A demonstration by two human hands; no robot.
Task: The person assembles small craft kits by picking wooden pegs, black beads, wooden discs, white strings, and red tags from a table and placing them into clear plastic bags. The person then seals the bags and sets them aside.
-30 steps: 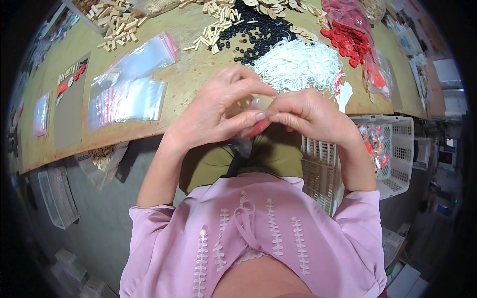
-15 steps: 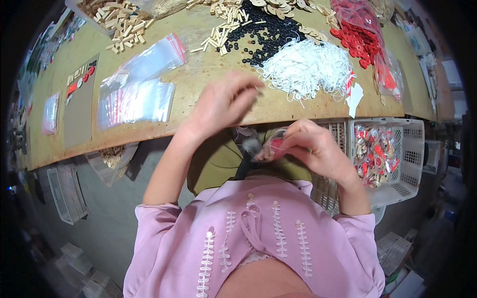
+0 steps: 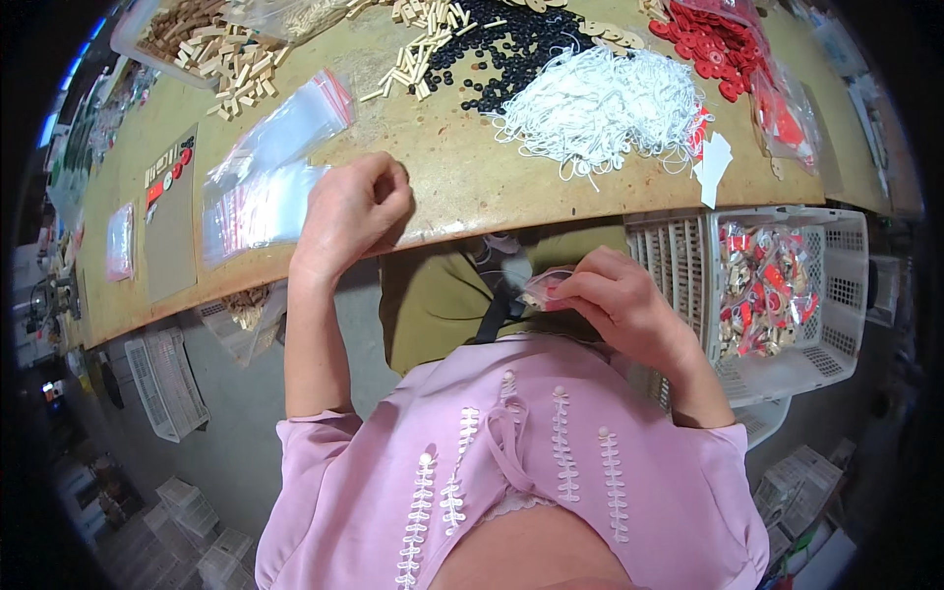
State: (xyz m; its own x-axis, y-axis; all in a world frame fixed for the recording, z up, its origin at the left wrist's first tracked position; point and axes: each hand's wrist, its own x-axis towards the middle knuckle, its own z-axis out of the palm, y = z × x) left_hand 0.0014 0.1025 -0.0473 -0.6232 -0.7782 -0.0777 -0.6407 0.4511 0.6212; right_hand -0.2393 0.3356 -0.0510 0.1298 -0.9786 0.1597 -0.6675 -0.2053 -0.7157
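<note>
In my right hand point(image 3: 621, 297), the closed fingers grip a small clear zip bag point(image 3: 547, 286) over my lap. Pale pieces and something red show in that bag. My left hand point(image 3: 356, 208) is over the table's front edge, its fingers curled together; whatever they may hold is hidden. Right beside it lies a stack of clear zip bags point(image 3: 258, 208) with red seal strips. More clear bags point(image 3: 295, 123) lie behind that stack. A heap of white cord loops point(image 3: 602, 116) spreads to the right of my left hand.
Black beads point(image 3: 511, 49), wooden pieces point(image 3: 241, 69) and red discs point(image 3: 703, 44) are heaped at the table's back. A board with sample parts point(image 3: 169, 226) lies left. At my right, a white plastic basket point(image 3: 841, 295) holds filled bags. The table edge point(image 3: 472, 228) runs before my lap.
My left hand has moved left, from near the white cords toward the stacked bags, and its fingers have curled in. My right hand keeps the bag over my lap. The view has shifted slightly.
</note>
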